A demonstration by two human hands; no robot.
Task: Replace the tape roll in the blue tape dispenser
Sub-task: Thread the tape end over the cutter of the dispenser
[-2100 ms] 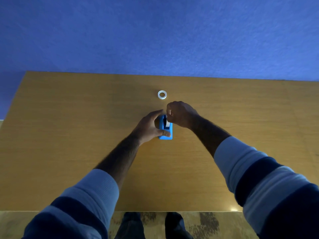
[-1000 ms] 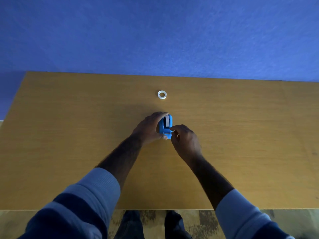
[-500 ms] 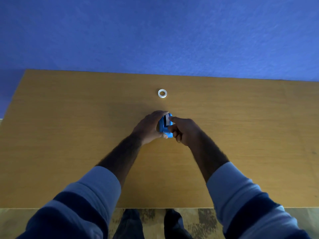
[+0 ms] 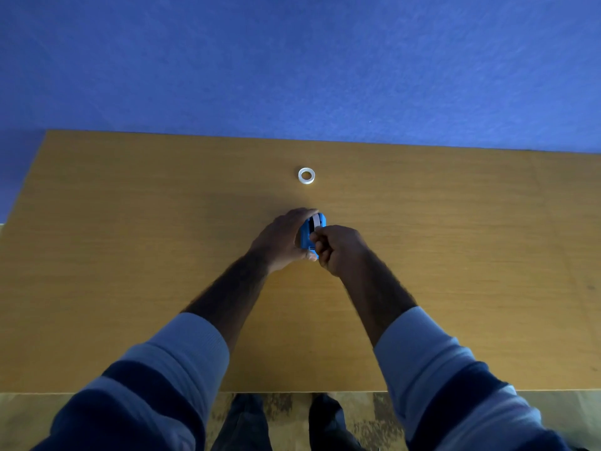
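Observation:
The blue tape dispenser (image 4: 307, 234) stands on the wooden table (image 4: 130, 255) near its middle. My left hand (image 4: 281, 239) wraps around its left side and grips it. My right hand (image 4: 338, 247) is closed at the dispenser's right side, thumb and forefinger pinched on a white strip of tape (image 4: 316, 222) that runs from the roll inside. Most of the dispenser is hidden by both hands. A small white ring, a tape core or roll (image 4: 306, 175), lies flat on the table beyond the dispenser.
A blue wall (image 4: 292, 60) rises behind the table's far edge. The table's near edge runs just above my legs and a patterned floor (image 4: 286, 418).
My right hand has moved from the dispenser's top back toward me and now pinches the tape end. My left hand has kept its grip on the dispenser.

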